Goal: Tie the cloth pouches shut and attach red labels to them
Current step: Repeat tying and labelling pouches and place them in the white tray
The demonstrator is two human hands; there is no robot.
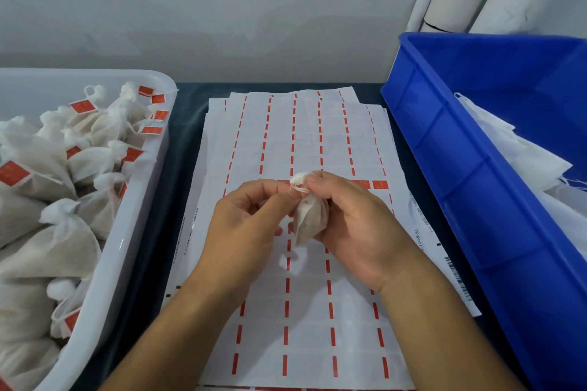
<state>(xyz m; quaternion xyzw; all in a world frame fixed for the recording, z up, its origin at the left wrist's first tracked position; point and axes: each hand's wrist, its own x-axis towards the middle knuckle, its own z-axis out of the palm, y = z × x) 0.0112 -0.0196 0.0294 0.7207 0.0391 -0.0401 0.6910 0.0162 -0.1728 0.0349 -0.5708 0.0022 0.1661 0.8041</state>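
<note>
Pouch pinched between both hands.

there is a single view, from a camera worn on the person's head, looking forward and down at a steep tilt onto the counter. it sits close: both forearms enter from the bottom edge and the hands meet near the middle. the wide lens bends the edges, taking in a white tub at far left, a blue bin at far right, and the grey wall across the top.
</note>
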